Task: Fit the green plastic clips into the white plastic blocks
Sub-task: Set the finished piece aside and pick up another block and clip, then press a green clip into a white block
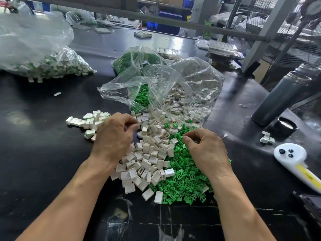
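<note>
A small heap of fitted blocks (90,123) is seen left of the loose white blocks (151,153); green clips (184,183) remain plentiful, and what the curled left hand (112,136) and right hand (206,150) hold cannot be told.

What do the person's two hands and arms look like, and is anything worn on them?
Both forearms are bare as far as the picture shows: no sleeves, gloves, watch or bracelet. The left hand and right hand show no rings or markings on the sides that face the camera.

Both hands, left hand (113,136) and right hand (207,150), rest curled on white blocks (151,153) and green clips (184,183).
</note>
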Tool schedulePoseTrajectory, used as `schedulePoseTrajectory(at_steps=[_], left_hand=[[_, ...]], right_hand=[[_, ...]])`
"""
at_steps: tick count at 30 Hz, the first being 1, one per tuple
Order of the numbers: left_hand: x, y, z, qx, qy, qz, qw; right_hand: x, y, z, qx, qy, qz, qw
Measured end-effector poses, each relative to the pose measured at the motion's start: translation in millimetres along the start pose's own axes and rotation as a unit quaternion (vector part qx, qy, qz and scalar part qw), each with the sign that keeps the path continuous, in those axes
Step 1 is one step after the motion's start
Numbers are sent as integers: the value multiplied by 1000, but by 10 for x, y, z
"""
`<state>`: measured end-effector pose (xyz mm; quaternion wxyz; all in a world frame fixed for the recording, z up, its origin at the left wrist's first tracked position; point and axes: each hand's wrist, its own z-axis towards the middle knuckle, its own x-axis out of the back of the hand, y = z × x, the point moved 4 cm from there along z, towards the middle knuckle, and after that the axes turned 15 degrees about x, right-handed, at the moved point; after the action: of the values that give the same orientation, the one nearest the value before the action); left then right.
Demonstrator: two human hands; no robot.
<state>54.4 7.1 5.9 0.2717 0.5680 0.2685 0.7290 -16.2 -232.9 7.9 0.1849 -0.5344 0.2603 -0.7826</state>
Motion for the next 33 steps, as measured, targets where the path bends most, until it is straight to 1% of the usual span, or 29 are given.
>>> schedulePoseTrajectory(at_steps=[2,3,5,8,13,16,19,24,27,33], left_hand=[[-78,72,-65,-2,-97,-37,995],[-101,103,-92,-12,-125,-32,992],[-120,138,-124,-26,-158,-19,987],[-152,141,-144,-6,-191,2,982],[-160,153,-148,4,-184,11,983],[-155,153,-165,14,-188,-29,982],[-126,163,-171,-2,-165,-47,985],[-104,180,-170,12,-147,-141,979],[-107,192,-172,30,-148,-208,966],[-130,182,-175,56,-164,-297,939]], right_hand=[[0,12,-7,-3,-24,-8,1000],[-3,16,-6,-2,-31,-14,999],[-6,19,4,2,-36,-35,999],[-12,36,34,-1,-45,-80,996],[-75,40,59,-8,-70,-110,991],[-96,26,58,0,-59,-106,993],[-122,-7,71,17,-45,-94,994],[-198,-42,98,38,-57,-90,994],[-199,-47,111,40,-30,-77,996],[-189,-59,109,43,1,-55,998]])
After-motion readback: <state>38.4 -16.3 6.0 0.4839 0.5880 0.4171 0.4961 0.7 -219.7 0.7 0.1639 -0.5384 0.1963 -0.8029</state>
